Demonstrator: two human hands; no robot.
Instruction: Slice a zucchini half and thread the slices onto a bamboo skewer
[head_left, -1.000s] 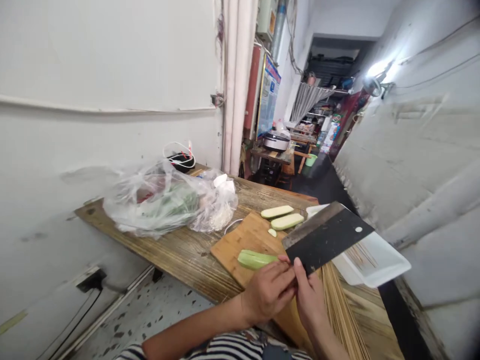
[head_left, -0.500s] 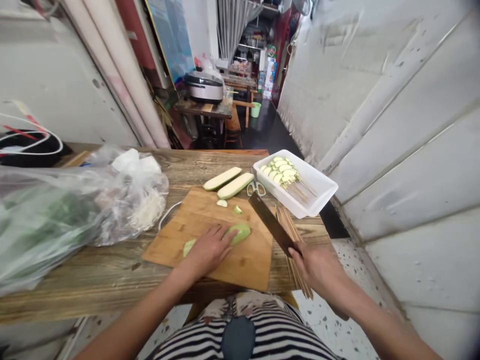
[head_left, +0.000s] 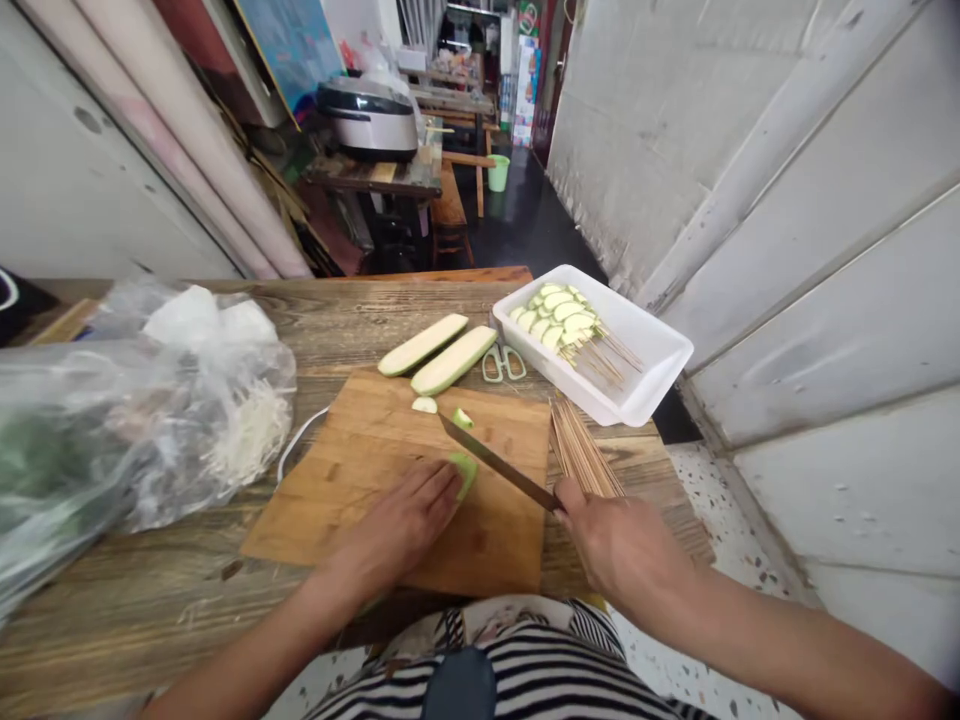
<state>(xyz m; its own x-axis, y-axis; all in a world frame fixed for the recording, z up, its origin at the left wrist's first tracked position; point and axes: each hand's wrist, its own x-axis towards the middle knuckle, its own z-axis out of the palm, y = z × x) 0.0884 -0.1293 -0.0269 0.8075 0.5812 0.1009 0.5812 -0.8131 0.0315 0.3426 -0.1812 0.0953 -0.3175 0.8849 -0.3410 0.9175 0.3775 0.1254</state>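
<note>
Left hand (head_left: pixel 394 530) sits flat, fingers together, on a zucchini (head_left: pixel 463 473) on the board (head_left: pixel 510 540), while the right hand (head_left: pixel 619 540) is clamped around a cleaver (head_left: pixel 499 476) just beside it.

Knife (head_left: pixel 499 466) blade dark matt metal; cutting board (head_left: pixel 480 530) smooth pale wood; table (head_left: pixel 150 620) rough weathered wood; tray (head_left: pixel 652 350) glossy white plastic; bag (head_left: pixel 187 400) thin shiny plastic.

Bright, even indoor light fills the scene, leaving only a soft shadow beneath the left hand (head_left: pixel 394 530). Wide-angle distortion bows the white metal wall (head_left: pixel 810 250) at right and the pipes (head_left: pixel 180 130) at upper left, while the plastic bag (head_left: pixel 97 450) smears slightly at the left edge.
</note>
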